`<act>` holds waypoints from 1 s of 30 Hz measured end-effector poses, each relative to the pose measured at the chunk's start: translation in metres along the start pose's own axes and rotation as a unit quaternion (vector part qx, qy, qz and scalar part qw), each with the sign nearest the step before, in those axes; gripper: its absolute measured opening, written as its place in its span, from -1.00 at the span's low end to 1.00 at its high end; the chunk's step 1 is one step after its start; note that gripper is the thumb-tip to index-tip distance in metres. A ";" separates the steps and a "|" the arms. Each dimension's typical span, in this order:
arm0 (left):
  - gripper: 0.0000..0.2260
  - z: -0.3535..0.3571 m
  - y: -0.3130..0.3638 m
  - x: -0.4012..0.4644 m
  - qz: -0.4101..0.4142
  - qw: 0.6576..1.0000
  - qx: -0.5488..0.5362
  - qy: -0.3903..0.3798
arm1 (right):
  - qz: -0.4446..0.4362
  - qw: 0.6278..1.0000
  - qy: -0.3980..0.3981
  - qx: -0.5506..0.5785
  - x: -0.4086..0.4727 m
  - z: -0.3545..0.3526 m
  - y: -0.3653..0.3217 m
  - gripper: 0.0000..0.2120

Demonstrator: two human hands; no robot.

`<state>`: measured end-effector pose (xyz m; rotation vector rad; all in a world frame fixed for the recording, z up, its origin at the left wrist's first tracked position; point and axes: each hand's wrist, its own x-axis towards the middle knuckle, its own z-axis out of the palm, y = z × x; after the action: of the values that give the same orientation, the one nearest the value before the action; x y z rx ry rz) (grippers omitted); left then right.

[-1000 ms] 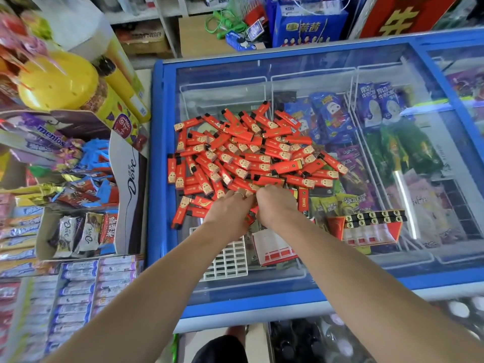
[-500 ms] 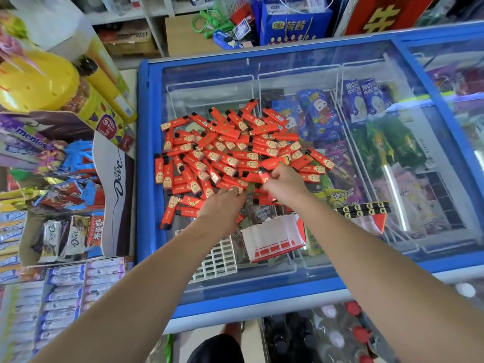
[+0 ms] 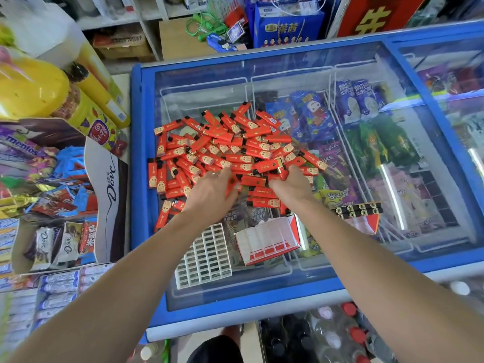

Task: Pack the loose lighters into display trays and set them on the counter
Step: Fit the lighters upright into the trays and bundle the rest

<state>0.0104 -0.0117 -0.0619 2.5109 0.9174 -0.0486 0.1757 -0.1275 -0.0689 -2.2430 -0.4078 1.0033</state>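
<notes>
Fingers of our left hand [image 3: 212, 191] and right hand [image 3: 289, 186] curl into the near side of the lighter pile; whether either actually grips one we cannot tell. Freezer lid [image 3: 199, 82] serves as worktop. Loose lighters [image 3: 222, 150], red with black caps, lie heaped at its left-centre. White grid insert [image 3: 204, 254] and red-white display tray [image 3: 267, 241] wait near the front edge, likely within reach for filling.

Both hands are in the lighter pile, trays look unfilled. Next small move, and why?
Probably lift a lighter with the right hand and carry it to the empty red-and-white tray just below. Its fingers seem to curl on lighters at the near edge of the pile, though the grip is partly hidden. The left hand rests there too; the white grid insert also sits empty.
</notes>
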 end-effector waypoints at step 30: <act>-0.65 -0.033 -0.019 0.096 -0.189 0.972 -0.138 0.011 | -0.171 0.937 0.087 -0.292 0.080 -0.003 -0.052 -0.55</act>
<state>0.0694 0.0730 -0.0586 2.0597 1.3032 -0.0129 0.2302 -0.0491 -0.0773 -2.6159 -1.0891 0.5327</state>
